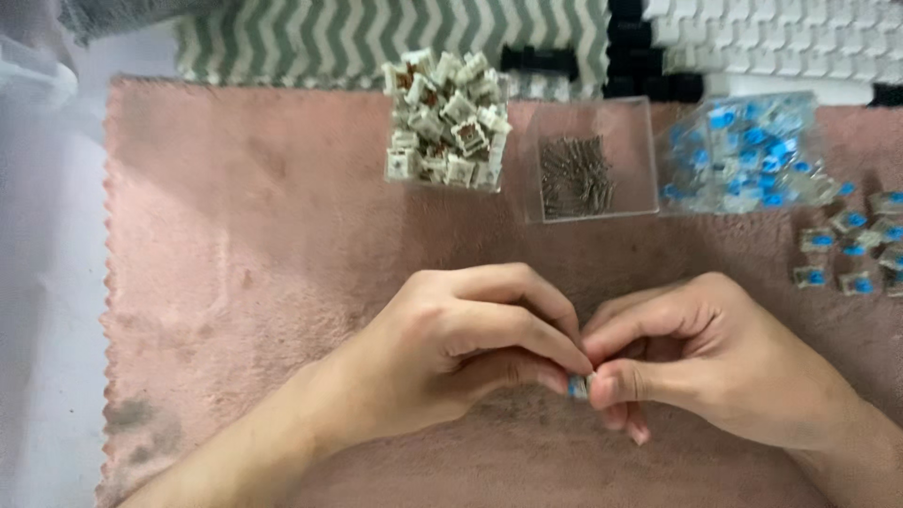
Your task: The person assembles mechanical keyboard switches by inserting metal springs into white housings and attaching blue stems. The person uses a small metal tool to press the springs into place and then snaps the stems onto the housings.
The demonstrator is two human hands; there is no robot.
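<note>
Small blue-stemmed clear plastic switch [578, 386] sits pinched between my left hand [461, 343] and right hand [701, 362], both closed on it, steadying it.

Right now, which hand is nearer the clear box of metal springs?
Right, narrowly. The box of springs sits up the mat, almost over the spot where both hands meet; the right hand lies below and slightly right of it, the left hand below and further left.

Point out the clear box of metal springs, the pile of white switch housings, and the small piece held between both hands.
Box of springs [591, 160], head view, spring heap.
White switch housings [447, 118], head view, pile centre.
Small blue-and-white piece [578, 386], head view, exposed tip.
</note>
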